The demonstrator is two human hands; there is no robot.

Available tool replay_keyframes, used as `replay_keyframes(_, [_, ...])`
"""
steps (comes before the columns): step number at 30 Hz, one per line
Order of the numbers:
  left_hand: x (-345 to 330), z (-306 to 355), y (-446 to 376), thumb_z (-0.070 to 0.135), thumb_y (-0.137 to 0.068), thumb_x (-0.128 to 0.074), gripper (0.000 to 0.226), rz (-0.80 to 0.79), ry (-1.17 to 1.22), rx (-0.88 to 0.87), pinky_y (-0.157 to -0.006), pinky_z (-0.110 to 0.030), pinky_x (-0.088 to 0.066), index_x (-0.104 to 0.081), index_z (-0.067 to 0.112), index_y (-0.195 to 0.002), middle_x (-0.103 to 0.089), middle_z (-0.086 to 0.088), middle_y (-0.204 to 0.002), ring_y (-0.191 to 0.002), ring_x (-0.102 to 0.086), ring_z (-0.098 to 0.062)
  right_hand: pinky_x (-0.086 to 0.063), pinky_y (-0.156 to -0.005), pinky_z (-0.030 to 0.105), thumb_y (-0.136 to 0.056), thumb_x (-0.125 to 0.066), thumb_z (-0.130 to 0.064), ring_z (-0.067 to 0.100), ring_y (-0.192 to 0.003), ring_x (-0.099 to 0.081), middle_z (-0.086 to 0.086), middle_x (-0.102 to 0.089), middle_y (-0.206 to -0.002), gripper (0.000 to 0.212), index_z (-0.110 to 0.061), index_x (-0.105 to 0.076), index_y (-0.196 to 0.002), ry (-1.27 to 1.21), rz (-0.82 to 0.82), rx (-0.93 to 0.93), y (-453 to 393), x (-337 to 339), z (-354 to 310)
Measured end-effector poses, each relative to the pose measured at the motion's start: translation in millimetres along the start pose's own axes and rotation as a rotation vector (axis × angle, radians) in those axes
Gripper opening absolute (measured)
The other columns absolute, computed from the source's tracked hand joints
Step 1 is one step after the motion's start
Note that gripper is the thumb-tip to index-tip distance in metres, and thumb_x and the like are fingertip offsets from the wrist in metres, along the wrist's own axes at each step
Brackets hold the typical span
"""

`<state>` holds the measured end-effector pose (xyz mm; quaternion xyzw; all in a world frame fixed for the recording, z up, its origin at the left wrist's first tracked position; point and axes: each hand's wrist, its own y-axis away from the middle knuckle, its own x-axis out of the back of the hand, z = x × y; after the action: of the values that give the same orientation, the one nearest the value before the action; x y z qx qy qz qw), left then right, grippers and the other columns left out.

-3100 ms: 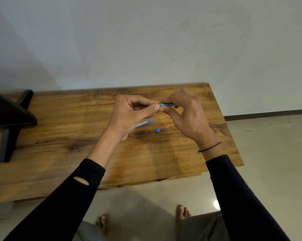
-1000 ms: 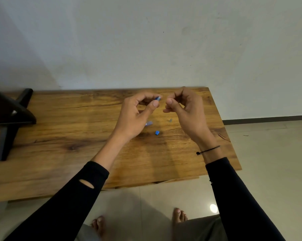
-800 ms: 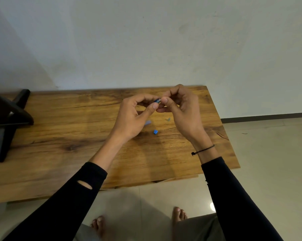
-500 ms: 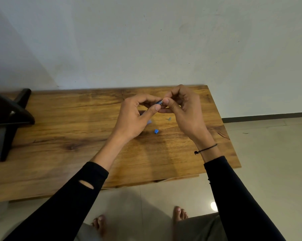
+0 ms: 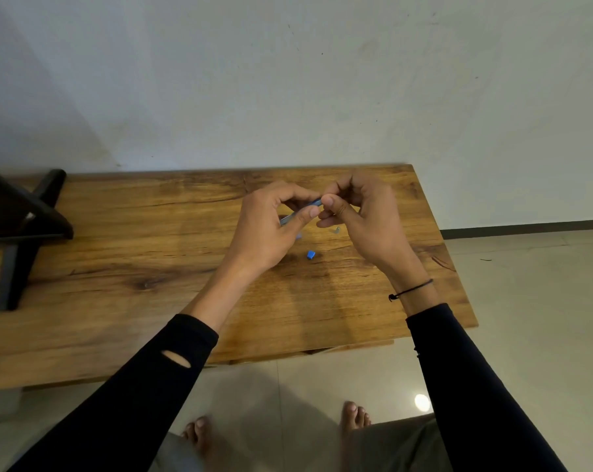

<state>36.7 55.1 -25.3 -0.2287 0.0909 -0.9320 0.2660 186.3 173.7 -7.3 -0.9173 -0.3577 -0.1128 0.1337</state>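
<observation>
Hands meet in the air above the middle of the wooden surface (image 5: 152,253). The left hand (image 5: 264,229) has its fingers curled and grips a slim blue pen (image 5: 317,202) between thumb and forefinger. The pen slants up to the right, with its lower part showing through the gap under the forefinger. The right hand (image 5: 366,219) is also curled, and its thumb and forefinger pinch the pen's upper end, so both thumbs lie almost tip to tip. What the right fingertips do at that end is too small to tell. The pen is held clear of the surface, between the two hands.

Just below the hands, a small blue cap (image 5: 310,255) lies alone on the wood. A small grey metal piece (image 5: 336,229) rests near the right palm. A pale blue bit (image 5: 299,236) peeks out beside the left hand, too hidden to identify.

A black cord (image 5: 411,289) circles the right wrist, and black sleeves (image 5: 475,386) cover both forearms.

At the surface's far left stands a black stand (image 5: 19,229) on angled legs. A plain pale wall (image 5: 288,80) rises behind. Bare feet (image 5: 354,415) rest on the tiled floor (image 5: 527,318) at the near edge.
</observation>
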Motion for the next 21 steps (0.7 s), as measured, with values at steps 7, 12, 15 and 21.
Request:
replay_keyframes(7, [0,3,1,0.019,-0.096,-0.081,0.018,0.016,-0.032,-0.030,-0.074,-0.012,-0.054,-0.083,0.017,-0.114,-0.078,0.003,-0.103,-0.095,-0.072,-0.004,-0.065,-0.065,0.030,-0.100,-0.071,0.001,0.018,-0.070,-0.076,0.009,-0.075,-0.080,0.009,-0.007,-0.068,-0.099,-0.275,-0.060,-0.108,1,1,-2])
replay_keyframes(12, [-2,3,0,0.017,-0.098,-0.079,0.016,0.038,-0.007,-0.020,-0.074,-0.009,-0.053,-0.082,0.017,-0.114,-0.080,0.003,-0.107,-0.098,-0.072,-0.005,-0.066,-0.070,0.037,-0.101,-0.068,0.001,0.019,-0.081,-0.074,0.006,-0.072,-0.090,0.022,-0.017,-0.066,-0.114,0.111,-0.006,-0.060,-1,13,18])
replay_keyframes(15, [-2,0,0,0.015,-0.098,-0.078,0.016,0.040,0.000,-0.003,-0.077,-0.008,-0.051,-0.082,0.017,-0.113,-0.079,0.009,-0.106,-0.095,-0.069,0.004,-0.060,-0.082,0.042,-0.096,-0.070,0.002,0.018,-0.090,-0.063,0.000,-0.065,-0.102,0.027,-0.019,-0.071,-0.113,0.653,-0.115,-0.048,2,16,39])
replay_keyframes(21, [-1,1,1,0.014,-0.098,-0.078,0.017,0.024,-0.018,0.006,-0.074,-0.006,-0.049,-0.082,0.017,-0.114,-0.077,0.012,-0.105,-0.094,-0.068,0.006,-0.059,-0.082,0.050,-0.094,-0.071,0.002,0.027,-0.094,-0.063,0.005,-0.062,-0.105,0.016,-0.013,-0.069,-0.102,0.793,-0.208,-0.039,5,10,49])
